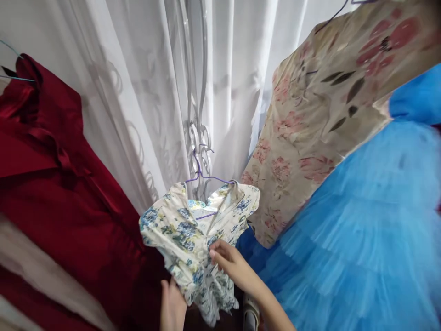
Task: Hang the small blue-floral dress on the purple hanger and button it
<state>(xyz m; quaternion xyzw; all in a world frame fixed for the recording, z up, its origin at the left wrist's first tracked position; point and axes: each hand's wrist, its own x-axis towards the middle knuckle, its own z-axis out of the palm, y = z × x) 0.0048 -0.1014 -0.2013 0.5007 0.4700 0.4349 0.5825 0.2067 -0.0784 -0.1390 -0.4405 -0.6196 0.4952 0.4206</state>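
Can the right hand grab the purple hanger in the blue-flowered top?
Probably yes. The hanger pokes up uncovered above the neckline of the blue-flowered top. The right hand is lower, at the top's front, and nothing seems to block its way up.

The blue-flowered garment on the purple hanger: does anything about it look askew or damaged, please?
Slightly askew: the garment gapes at the neck, exposing part of the purple hanger, and bunches below the right hand, so it does not hang smoothly. I see no clear damage.
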